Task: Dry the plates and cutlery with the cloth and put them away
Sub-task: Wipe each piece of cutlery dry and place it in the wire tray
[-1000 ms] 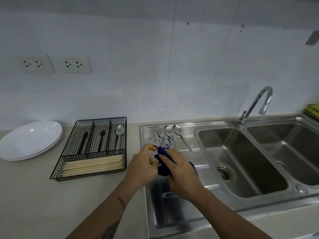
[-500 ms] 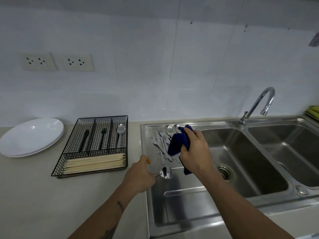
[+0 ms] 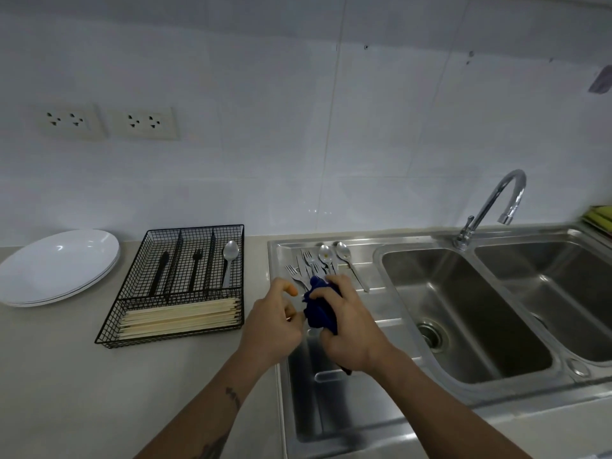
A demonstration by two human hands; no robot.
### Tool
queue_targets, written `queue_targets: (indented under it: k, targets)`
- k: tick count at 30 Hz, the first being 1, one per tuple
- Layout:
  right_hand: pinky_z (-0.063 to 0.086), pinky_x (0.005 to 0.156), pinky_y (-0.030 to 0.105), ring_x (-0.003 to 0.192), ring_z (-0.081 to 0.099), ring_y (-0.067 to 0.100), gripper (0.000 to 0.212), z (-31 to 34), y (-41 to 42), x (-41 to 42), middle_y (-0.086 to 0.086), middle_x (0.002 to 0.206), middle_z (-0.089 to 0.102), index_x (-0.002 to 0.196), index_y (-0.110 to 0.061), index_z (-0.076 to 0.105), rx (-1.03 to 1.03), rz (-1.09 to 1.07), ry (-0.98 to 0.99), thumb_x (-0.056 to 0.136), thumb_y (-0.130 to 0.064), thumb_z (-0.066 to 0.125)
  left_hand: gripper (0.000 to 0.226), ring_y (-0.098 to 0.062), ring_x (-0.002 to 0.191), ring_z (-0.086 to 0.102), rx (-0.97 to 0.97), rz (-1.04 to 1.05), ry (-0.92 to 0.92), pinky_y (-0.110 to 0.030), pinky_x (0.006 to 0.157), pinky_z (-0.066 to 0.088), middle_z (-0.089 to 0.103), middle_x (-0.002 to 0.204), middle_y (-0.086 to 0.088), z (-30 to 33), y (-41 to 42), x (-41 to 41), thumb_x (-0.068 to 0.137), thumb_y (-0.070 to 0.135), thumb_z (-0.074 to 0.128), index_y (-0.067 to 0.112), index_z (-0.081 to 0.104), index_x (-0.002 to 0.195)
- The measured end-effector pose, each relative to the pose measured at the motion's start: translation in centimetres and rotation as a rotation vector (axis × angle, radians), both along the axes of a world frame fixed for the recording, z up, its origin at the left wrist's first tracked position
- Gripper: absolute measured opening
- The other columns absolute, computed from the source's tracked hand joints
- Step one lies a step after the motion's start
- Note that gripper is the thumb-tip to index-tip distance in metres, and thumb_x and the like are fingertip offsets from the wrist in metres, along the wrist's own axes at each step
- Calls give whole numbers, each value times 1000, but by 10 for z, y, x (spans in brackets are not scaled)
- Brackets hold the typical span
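Over the steel drainboard (image 3: pixel 347 409) my right hand (image 3: pixel 354 332) grips a bunched dark blue cloth (image 3: pixel 319 313). My left hand (image 3: pixel 271 323) is pressed up against it, fingers curled, pinching the handle of a spoon whose bowl is hidden inside the cloth. Behind the hands, several forks (image 3: pixel 303 265) and two spoons (image 3: pixel 326 255) lie loose on the drainboard. A black wire cutlery tray (image 3: pixel 195 226) sits on the counter to the left, with one silver spoon (image 3: pixel 230 253) in its right slot. White plates (image 3: pixel 56 266) are stacked at the far left.
The tray also holds black cutlery (image 3: pixel 162 270) and a bundle of pale chopsticks (image 3: pixel 182 318) in its front section. A double sink (image 3: pixel 463 309) with a curved faucet (image 3: pixel 496 200) is to the right. Yellow-green items (image 3: pixel 601 217) sit at the far right edge.
My right hand has come back from the loose cutlery with the cloth and closed it over the spoon in my left hand; the spoon's bowl was bare half a second ago.
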State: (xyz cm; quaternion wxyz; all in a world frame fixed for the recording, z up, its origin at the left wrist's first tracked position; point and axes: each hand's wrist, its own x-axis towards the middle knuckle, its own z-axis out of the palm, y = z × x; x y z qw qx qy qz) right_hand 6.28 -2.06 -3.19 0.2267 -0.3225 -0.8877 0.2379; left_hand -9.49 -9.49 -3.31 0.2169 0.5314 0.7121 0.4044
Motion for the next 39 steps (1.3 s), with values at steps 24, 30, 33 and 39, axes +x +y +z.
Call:
queue_targets:
  k: [24,30,33,39]
  targets:
    - [39,103,29,125,40,22,70,-28,-5,25,6,141,42,140,-18,46,158,-102,-30,72,-9,59,34,-7,74,68,-281,9,-373,-22,69,48,75,84,-6,3,5,-4,88,4,65,24,51,111]
    - [47,100,37,120,45,25,67,-24,8,31,8,136,48,137,-16,50,166,-159,-66,72,-11,62,32,-13,87,71,-298,59,-390,-29,79,53,76,81,-1,-4,9,-7,83,5,72,22,60,108]
    - [41,104,35,125,42,23,64,-18,15,38,5,140,44,141,-19,48,127,-252,-94,78,-15,61,26,-20,84,70,-286,138,-412,-34,78,54,75,84,-10,-10,7,-14,80,2,74,20,68,97]
    - [42,107,38,125,44,23,65,1,13,17,4,141,42,141,-18,47,73,-288,9,78,-13,61,19,-22,75,71,-259,248,-576,-28,61,58,72,88,-14,2,29,-8,80,-6,69,6,65,94]
